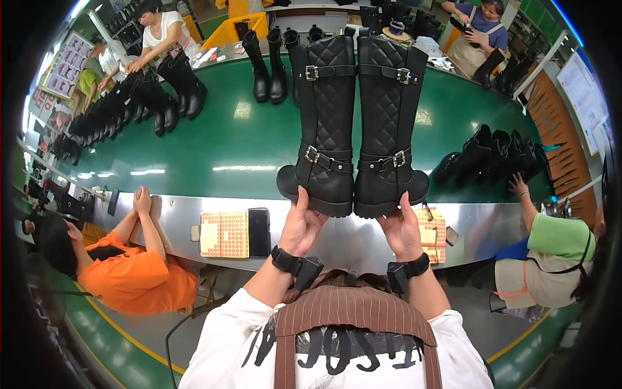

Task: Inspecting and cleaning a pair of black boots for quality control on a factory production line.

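Two tall black quilted boots stand side by side before me, heels together and toes pointing outward. My left hand [302, 227] grips the left boot [326, 123] low at its heel and sole, thumb up along the side. The right boot [387, 123] is held the same way by my right hand [402, 227]. Each boot has silver buckles on straps near the top and at the ankle. The fingers beneath the soles are mostly hidden. Black bands with small boxes are strapped round both my wrists.
A green table [233, 139] has a metal edge [175, 223] holding sticker sheets [223, 235] and a phone [259, 232]. More black boots [265, 71] stand behind, others [492, 155] lie right, and a row lines the left. Co-workers sit on both sides; others work across the table.
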`<state>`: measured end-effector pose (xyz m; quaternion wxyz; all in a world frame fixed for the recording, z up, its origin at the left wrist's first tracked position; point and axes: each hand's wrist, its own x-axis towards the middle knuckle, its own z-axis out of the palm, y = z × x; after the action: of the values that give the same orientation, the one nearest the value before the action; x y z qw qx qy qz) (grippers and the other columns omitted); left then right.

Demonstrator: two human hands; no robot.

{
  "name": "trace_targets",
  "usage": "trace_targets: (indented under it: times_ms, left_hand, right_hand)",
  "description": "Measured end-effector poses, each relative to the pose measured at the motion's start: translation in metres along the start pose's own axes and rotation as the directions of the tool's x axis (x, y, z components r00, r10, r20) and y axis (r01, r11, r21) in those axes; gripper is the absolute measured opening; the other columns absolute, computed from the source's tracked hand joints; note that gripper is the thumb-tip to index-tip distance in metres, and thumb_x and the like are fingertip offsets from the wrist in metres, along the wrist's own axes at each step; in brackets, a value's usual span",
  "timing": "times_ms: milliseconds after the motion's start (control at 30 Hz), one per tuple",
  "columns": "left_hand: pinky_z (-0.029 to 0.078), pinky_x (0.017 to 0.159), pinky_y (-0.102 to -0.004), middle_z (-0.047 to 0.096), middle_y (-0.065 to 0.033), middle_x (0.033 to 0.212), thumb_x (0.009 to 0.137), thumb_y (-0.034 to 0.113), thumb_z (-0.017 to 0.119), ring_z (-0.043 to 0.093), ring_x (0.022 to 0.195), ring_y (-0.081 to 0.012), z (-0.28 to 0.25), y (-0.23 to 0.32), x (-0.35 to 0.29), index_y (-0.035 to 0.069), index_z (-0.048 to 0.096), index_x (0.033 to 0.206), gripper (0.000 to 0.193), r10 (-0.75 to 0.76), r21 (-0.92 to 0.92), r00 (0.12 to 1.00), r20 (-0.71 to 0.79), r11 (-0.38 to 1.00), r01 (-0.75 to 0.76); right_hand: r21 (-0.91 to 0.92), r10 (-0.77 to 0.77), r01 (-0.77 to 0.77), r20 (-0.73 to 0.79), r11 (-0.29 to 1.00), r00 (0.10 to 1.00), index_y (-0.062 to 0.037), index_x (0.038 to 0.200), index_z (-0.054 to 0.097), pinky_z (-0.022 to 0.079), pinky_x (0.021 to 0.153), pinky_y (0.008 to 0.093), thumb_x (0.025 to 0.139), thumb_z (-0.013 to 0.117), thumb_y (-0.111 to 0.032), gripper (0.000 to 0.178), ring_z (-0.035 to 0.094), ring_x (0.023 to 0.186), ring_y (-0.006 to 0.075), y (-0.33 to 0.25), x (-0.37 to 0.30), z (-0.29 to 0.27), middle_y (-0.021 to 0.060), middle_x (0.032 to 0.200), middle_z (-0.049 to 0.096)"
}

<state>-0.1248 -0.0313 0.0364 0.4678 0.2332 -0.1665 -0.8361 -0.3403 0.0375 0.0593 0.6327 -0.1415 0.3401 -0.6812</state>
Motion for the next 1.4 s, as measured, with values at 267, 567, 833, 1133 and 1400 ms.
trace_targets:
  times_ms: [267,567,833,1133,1400]
  left_hand:
    - [0.032,0.113,-0.0403,0.043,-0.0103,0.146,0.098,0.053,0.040,0.042,0.134,-0.0250,0.006,0.004,-0.001,0.010,0.031,0.146,0.066,-0.063,0.006,0.995,0.082,0.998,0.063]
    - [0.044,0.106,-0.0418,0.057,-0.0174,0.131,0.095,0.041,0.049,0.060,0.116,-0.0271,0.005,-0.002,0.016,0.003,0.047,0.136,0.057,-0.223,-0.299,0.890,0.397,0.886,0.355]
    - [0.054,0.095,-0.0400,0.063,-0.0205,0.121,0.095,0.026,0.048,0.066,0.105,-0.0277,0.005,-0.017,0.043,-0.003,0.050,0.131,0.046,-0.623,-0.170,0.638,0.452,0.642,0.747]
    - [0.040,0.108,-0.0475,0.052,-0.0174,0.135,0.099,0.040,0.046,0.052,0.124,-0.0279,-0.054,-0.027,0.094,0.003,0.044,0.137,0.053,-0.617,-0.134,0.776,0.130,0.765,0.630]
    - [0.048,0.095,-0.0418,0.058,-0.0205,0.120,0.097,0.033,0.049,0.057,0.109,-0.0305,-0.168,-0.038,0.104,0.003,0.050,0.122,0.039,-0.471,-0.053,0.795,-0.382,0.870,0.490]
  right_hand:
    - [0.063,0.032,-0.041,0.135,0.997,0.990,-0.0050,0.138,0.043,0.039,0.105,0.0453,0.101,0.045,-0.037,0.048,0.049,0.126,0.0261,-0.002,0.003,-0.013,0.0108,0.139,0.050]
    - [-0.753,-0.335,0.559,0.458,0.346,0.824,-0.0148,0.155,0.003,0.028,0.111,0.0482,0.062,0.088,-0.014,0.126,0.025,0.141,0.0292,-0.078,-0.002,0.020,0.0162,0.154,0.021]
    - [-0.524,0.348,0.782,0.703,-0.338,0.621,-0.0077,0.143,0.041,0.026,0.112,0.0473,0.056,0.083,-0.015,0.097,0.029,0.140,0.0417,-0.243,-0.004,0.144,0.0270,0.151,0.028]
    - [-0.836,0.164,0.455,0.425,-0.308,0.890,0.0038,0.079,0.065,0.046,0.061,0.0282,0.052,0.089,-0.013,0.040,0.056,0.061,0.0135,-0.213,0.099,0.165,0.0086,0.066,0.062]
    - [-0.831,-0.262,0.129,0.312,-0.541,0.913,0.0007,0.085,0.069,0.053,0.072,0.0411,0.066,0.083,-0.036,0.044,0.068,0.079,0.0336,-0.194,0.307,0.127,0.0182,0.079,0.069]
